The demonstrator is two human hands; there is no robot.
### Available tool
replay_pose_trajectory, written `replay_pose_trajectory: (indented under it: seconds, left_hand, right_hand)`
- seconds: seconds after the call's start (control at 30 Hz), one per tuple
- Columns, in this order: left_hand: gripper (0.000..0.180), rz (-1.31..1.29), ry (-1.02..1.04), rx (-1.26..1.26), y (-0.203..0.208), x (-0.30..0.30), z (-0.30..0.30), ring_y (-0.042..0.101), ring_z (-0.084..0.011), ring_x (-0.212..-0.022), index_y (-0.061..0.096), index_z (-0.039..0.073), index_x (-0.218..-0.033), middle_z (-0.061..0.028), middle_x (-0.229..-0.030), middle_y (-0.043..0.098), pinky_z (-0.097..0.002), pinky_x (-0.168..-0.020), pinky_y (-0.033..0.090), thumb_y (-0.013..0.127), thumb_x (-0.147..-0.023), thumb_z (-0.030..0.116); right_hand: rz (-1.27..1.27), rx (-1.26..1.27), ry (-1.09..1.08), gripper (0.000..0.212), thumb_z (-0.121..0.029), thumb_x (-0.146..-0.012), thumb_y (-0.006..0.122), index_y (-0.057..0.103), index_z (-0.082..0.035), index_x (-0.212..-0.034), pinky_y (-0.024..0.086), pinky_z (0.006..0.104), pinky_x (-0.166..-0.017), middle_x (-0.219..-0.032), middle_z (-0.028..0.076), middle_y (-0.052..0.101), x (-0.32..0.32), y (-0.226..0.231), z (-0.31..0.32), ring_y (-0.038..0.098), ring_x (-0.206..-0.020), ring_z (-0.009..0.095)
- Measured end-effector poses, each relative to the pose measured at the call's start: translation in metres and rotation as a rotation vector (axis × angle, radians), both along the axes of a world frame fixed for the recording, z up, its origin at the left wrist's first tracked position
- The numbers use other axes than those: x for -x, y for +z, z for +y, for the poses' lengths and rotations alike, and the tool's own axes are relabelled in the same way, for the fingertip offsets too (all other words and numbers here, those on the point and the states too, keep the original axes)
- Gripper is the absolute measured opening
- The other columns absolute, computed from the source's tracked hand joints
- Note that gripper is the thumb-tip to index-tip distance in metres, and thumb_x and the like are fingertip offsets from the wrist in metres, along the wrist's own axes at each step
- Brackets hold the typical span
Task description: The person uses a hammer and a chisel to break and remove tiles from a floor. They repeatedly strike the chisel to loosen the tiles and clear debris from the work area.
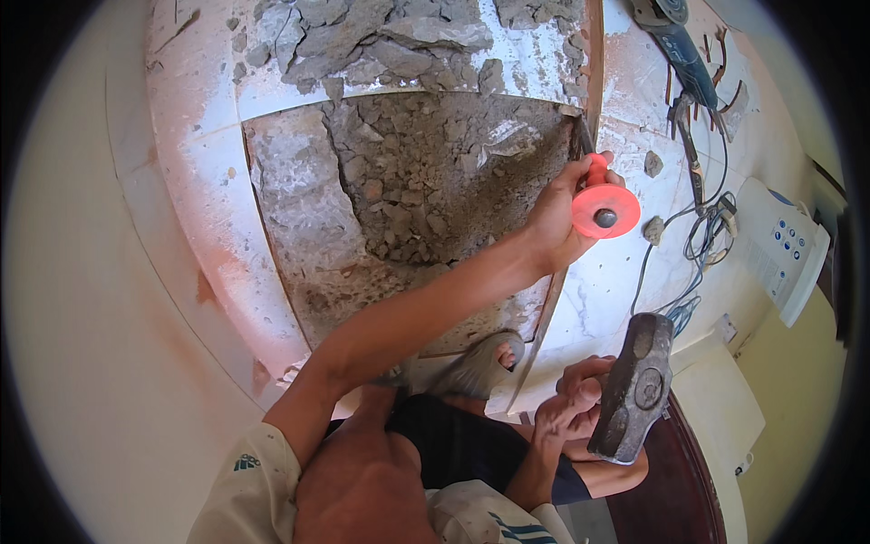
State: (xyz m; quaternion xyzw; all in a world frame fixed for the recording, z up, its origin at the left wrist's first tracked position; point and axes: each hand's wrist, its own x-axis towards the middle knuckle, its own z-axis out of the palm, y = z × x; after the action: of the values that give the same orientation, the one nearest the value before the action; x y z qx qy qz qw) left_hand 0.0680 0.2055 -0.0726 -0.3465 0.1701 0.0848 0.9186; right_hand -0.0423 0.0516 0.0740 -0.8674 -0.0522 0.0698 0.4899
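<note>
My left hand (559,214) is wrapped round the grip of a chisel (605,205) with a round orange-red hand guard. The chisel's struck end faces up toward me, and its shaft points away to the far right corner of a broken-out patch of floor (408,181). Raised at the lower right, my right hand (575,399) grips a sledgehammer (633,388) by its handle. The heavy, worn metal head hides part of that hand. The hammer and chisel are apart. Where the chisel's tip rests is hard to make out.
Broken mortar chunks (390,41) lie on the white tiles beyond the patch. An angle grinder (678,54) lies at the far right, with a tangled cable (711,236) below it. A white bucket (781,249) lies to the right. My sandalled foot (494,361) is at the near edge.
</note>
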Motion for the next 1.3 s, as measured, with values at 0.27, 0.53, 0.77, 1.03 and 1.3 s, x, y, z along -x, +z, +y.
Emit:
replay_pose_trajectory:
  seconds: [0.27,0.53,0.77,1.03,1.3]
  left_hand:
    - [0.025,0.126,-0.049,-0.074,0.006,-0.014,-0.008,0.063,-0.0115,-0.092,0.056,0.007,-0.121,-0.0016,-0.096,0.063,-0.0293,-0.087,0.054,0.060,-0.103,0.024]
    - [0.029,0.249,-0.105,-0.260,0.012,-0.024,-0.006,0.066,-0.0157,-0.093,0.059,0.007,-0.121,-0.0025,-0.102,0.066,-0.0345,-0.084,0.057,0.059,-0.103,0.030]
    - [0.023,0.129,-0.022,-0.158,0.008,-0.027,-0.011,0.065,-0.0169,-0.095,0.058,0.009,-0.120,-0.0033,-0.100,0.066,-0.0340,-0.089,0.055,0.057,-0.105,0.026]
    - [0.020,0.268,-0.050,-0.161,0.015,-0.032,-0.010,0.066,-0.0153,-0.092,0.062,0.009,-0.113,-0.0014,-0.097,0.066,-0.0356,-0.086,0.057,0.059,-0.102,0.025]
    - [0.021,0.549,-0.145,-0.323,0.042,-0.048,-0.001,0.065,-0.0165,-0.086,0.055,0.012,-0.096,-0.0028,-0.090,0.058,-0.0334,-0.081,0.056,0.055,-0.102,0.032]
  right_hand:
    - [0.212,0.308,-0.030,0.026,-0.027,-0.105,0.061,0.058,-0.002,-0.104,0.028,0.0241,-0.048,-0.073,-0.004,0.047,-0.033,-0.023,0.025,0.035,-0.058,0.006]
    - [0.009,0.336,0.065,0.037,-0.037,-0.108,0.054,0.049,-0.006,-0.089,0.025,0.0218,-0.047,-0.064,-0.004,0.038,-0.056,-0.052,0.034,0.036,-0.057,0.003]
    - [0.083,0.218,0.090,0.028,-0.033,-0.109,0.051,0.053,-0.009,-0.094,0.031,0.0240,-0.048,-0.064,-0.005,0.042,-0.057,-0.050,0.013,0.039,-0.054,0.005]
    - [0.124,-0.187,-0.172,0.039,-0.041,-0.106,0.057,0.048,-0.007,-0.088,0.024,0.0219,-0.043,-0.066,-0.005,0.041,-0.061,-0.028,0.037,0.034,-0.051,0.003]
    - [0.219,0.089,-0.129,0.036,-0.045,-0.106,0.057,0.054,-0.011,-0.094,0.019,0.0214,-0.042,-0.062,-0.009,0.038,-0.074,-0.022,0.043,0.030,-0.048,0.001]
